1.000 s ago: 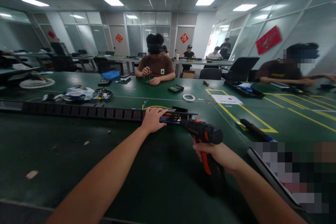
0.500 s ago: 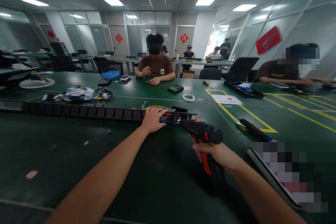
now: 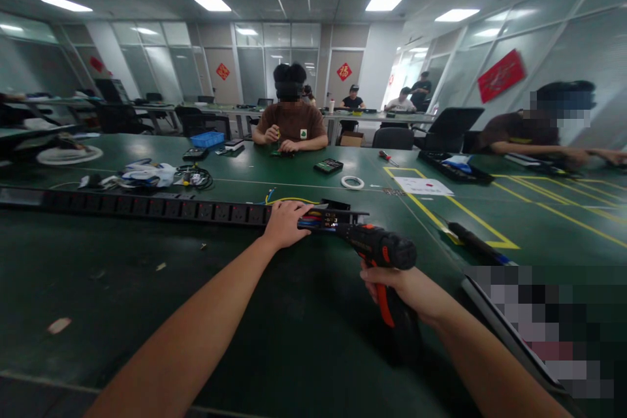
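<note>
A long black power strip [image 3: 196,209] lies across the green table, its right end uncovered with coloured wires and a terminal block [image 3: 331,221] showing. My left hand [image 3: 285,223] is closed over the strip just left of that part, fingers over the far edge and thumb on the near side. In my right hand [image 3: 392,281] is a black and orange cordless drill [image 3: 379,245], its handle gripped. The drill's nose points left at the terminal block. Its bit tip is too small to make out. Yellow and blue wires [image 3: 289,200] stick out behind the strip.
Behind the strip lie bundled cables [image 3: 193,176], a white ring [image 3: 352,182] and a black-green box [image 3: 328,166]. To the right are a long dark-handled tool [image 3: 477,243] and a white sheet [image 3: 423,185]. A co-worker [image 3: 291,124] sits opposite; another person [image 3: 524,127] works at right.
My hands, the drill and the strip look almost unmoved. The co-worker opposite has shifted their hands slightly.
</note>
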`<state>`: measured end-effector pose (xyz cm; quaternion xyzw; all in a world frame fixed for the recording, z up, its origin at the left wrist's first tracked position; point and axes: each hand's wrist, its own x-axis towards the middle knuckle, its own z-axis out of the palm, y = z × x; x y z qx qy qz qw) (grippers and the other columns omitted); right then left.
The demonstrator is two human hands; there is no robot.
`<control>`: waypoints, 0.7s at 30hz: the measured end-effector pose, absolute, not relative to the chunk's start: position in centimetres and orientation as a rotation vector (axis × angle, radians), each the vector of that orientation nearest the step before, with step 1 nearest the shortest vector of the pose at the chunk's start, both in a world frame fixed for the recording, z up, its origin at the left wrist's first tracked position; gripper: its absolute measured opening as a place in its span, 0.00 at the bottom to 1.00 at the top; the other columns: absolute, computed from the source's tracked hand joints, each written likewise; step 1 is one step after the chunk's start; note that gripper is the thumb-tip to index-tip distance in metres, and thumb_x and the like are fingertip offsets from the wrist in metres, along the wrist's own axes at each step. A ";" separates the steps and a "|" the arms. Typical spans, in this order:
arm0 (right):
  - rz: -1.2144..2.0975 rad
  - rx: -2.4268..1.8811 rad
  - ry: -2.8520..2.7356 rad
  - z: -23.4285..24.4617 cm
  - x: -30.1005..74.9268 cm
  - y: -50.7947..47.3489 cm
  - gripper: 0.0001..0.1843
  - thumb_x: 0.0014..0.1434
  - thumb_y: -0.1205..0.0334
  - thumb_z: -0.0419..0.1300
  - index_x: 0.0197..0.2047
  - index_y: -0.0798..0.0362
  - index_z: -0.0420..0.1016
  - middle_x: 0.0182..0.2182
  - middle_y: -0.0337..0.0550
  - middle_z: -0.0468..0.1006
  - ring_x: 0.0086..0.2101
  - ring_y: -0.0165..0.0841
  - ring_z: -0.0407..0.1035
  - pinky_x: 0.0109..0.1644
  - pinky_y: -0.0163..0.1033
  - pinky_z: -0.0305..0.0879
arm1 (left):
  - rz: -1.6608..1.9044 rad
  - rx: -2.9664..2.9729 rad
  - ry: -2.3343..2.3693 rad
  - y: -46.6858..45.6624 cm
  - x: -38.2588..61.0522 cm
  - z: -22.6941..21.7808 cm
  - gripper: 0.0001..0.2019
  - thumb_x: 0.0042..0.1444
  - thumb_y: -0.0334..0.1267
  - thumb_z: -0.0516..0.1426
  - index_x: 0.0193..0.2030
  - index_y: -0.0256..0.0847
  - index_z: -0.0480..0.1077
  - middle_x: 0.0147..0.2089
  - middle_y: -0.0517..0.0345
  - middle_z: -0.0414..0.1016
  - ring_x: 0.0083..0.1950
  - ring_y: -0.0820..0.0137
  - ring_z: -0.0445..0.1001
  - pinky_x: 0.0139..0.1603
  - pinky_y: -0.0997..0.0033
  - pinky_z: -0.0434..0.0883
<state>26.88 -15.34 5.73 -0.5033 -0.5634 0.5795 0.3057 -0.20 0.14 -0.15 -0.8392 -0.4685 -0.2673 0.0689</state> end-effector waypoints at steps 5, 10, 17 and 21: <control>1.534 -1.336 -1.481 6.0 26.7 -15.5 0.11 0.51 0.54 0.66 0.29 0.52 0.72 0.21 0.37 0.72 0.24 0.33 0.67 0.32 0.39 0.63 | -0.812 -2.516 -1.413 0.1 -0.2 -0.2 0.34 0.50 0.50 0.68 0.65 0.52 0.68 0.62 0.54 0.73 0.63 0.53 0.67 0.65 0.48 0.56; 1.536 -1.340 -1.464 6.4 26.4 -15.8 0.11 0.51 0.55 0.66 0.28 0.52 0.72 0.21 0.37 0.72 0.24 0.33 0.66 0.33 0.38 0.63 | -0.811 -2.530 -1.422 0.0 -0.1 -0.1 0.35 0.50 0.50 0.68 0.65 0.53 0.68 0.61 0.54 0.73 0.63 0.52 0.67 0.65 0.47 0.56; 1.553 -1.349 -1.453 6.6 26.4 -15.7 0.10 0.50 0.56 0.66 0.33 0.52 0.74 0.22 0.36 0.72 0.25 0.33 0.67 0.32 0.38 0.63 | -0.819 -2.541 -1.437 0.1 -0.1 -0.2 0.34 0.50 0.49 0.68 0.65 0.55 0.68 0.62 0.54 0.73 0.64 0.52 0.67 0.65 0.47 0.56; 1.536 -1.347 -1.469 6.6 26.4 -15.7 0.11 0.50 0.55 0.66 0.31 0.52 0.74 0.21 0.37 0.72 0.25 0.33 0.67 0.32 0.39 0.63 | -0.816 -2.538 -1.425 0.2 -0.1 -0.2 0.34 0.50 0.50 0.68 0.65 0.54 0.68 0.61 0.54 0.73 0.63 0.52 0.67 0.65 0.47 0.56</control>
